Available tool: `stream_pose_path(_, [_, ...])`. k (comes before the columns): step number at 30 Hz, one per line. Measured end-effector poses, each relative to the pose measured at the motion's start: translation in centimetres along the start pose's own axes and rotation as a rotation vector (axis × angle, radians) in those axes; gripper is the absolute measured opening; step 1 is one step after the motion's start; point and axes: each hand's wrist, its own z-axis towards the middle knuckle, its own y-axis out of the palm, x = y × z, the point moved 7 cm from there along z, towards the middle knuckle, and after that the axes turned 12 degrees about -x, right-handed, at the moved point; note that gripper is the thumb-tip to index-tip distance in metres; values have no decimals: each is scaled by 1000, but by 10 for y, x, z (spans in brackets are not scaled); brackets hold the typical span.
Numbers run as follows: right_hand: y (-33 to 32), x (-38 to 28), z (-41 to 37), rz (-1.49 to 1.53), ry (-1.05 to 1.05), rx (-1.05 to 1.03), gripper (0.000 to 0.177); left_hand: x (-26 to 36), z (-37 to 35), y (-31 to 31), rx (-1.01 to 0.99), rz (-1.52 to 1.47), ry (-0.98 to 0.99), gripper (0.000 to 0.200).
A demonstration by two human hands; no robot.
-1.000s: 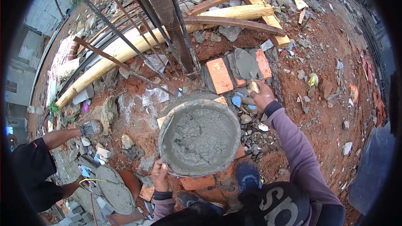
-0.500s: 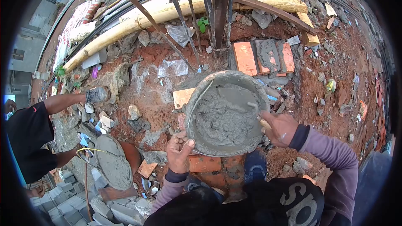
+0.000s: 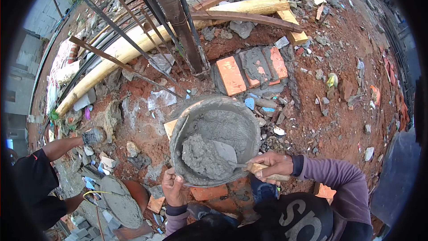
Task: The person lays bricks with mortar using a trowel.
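My right hand (image 3: 275, 166) grips the wooden handle of a trowel (image 3: 226, 152). Its metal blade lies in the wet grey mortar (image 3: 200, 157), against a heap on the left side of a round bucket (image 3: 256, 129). With thumb and fingers, my left hand (image 3: 174, 188) holds the bucket's near-left rim. The bucket's base is hidden from above. Laid bricks (image 3: 209, 192) lie beneath its near side, between my shoes. Beyond the bucket, orange bricks (image 3: 231, 75) stand in mortar, with some grey mortar smeared over them.
Upright steel posts (image 3: 171, 15) and slanting bars rise beyond the bucket, before a long wooden pole (image 3: 104, 64). Rubble and red soil (image 3: 321, 120) spread to the right. At left, another person's leg (image 3: 67, 147) is near a second mortar-filled container (image 3: 118, 203).
The trowel has come from the bucket's right side down toward me, and its blade now shows beside mortar heaped at left. My left hand stays on the rim. The view has shifted.
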Motion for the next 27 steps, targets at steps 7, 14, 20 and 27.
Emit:
stream_pose_path(7, [-15, -54, -33, 122, -473, 217, 50, -18, -3, -31, 16, -66, -41, 31])
stream_pose_path(14, [-125, -91, -14, -484, -463, 1090, 56, -13, -4, -25, 11, -106, -89, 29])
stream_pose_path(20, [-180, -82, -5, -889, -517, 1488, 52, -14, -3, -28, 68, -57, -62, 31])
stream_pose_path(27, [-208, -95, 6, -520, -433, 1177, 38, -18, -2, -29, 37, -82, -86, 30])
